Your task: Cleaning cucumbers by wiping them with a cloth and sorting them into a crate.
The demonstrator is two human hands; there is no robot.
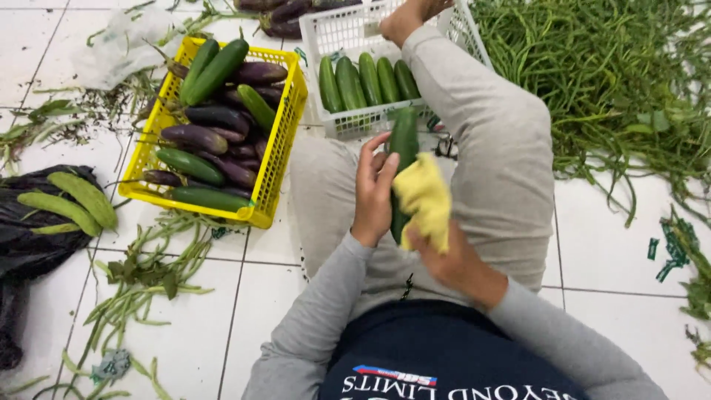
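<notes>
I sit on a white tiled floor with a dark green cucumber [404, 141] held upright over my lap. My left hand [372, 191] grips its left side. My right hand [444, 255] presses a yellow cloth [424, 198] against the cucumber's lower right. Just beyond my knees stands a white plastic basket [335, 33] holding a row of several cucumbers [363, 80]. My bare foot rests on its far rim.
A yellow crate [283, 130] of cucumbers and purple eggplants stands at the left. A black bag [22, 252] with pale green gourds lies at far left. A big heap of long beans [615, 81] fills the upper right. Bean scraps litter the floor.
</notes>
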